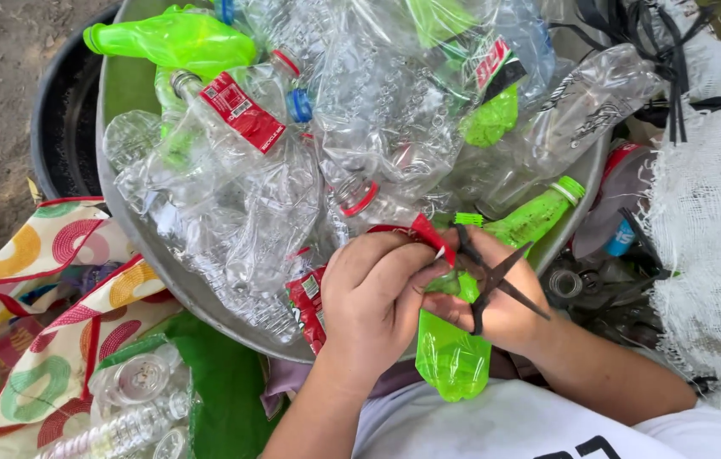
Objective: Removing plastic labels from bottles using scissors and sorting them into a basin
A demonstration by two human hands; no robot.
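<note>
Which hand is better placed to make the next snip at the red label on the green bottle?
Right. The right hand already has the scissors, blades open beside the red label. The left hand pinches that label on the green bottle, so it probably serves best as the steadying grip.

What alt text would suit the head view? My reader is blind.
Two bare hands work over a metal basin heaped with crushed plastic bottles: the left hand grips a green bottle with a red label, the right hand holds dark scissors.
</note>
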